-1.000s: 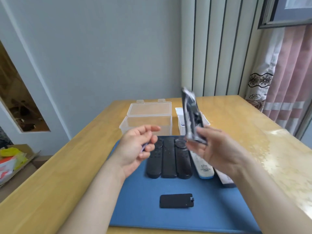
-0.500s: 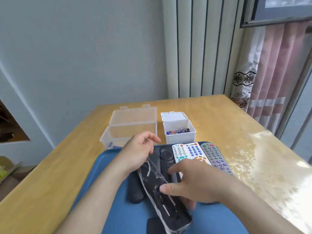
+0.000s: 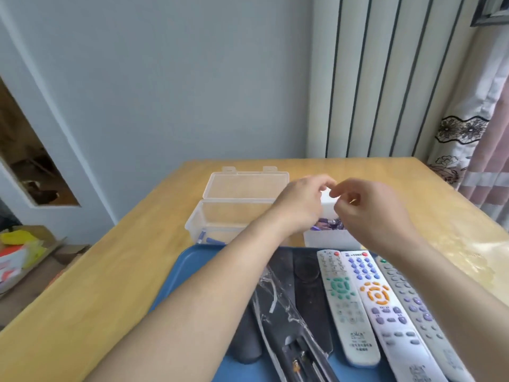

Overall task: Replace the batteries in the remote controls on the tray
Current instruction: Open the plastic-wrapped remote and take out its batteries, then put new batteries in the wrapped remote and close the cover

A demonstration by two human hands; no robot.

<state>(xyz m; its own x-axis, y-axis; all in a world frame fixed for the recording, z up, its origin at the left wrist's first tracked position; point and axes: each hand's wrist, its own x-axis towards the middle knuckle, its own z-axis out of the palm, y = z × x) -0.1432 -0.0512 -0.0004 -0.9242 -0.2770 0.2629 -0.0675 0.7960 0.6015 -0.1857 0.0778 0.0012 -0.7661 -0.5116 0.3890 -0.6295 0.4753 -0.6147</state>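
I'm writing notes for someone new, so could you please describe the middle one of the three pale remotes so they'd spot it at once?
On the wooden table lies a blue tray with three pale remotes side by side on its right. The middle remote alone has an orange ring of buttons; the left remote has a green ring.
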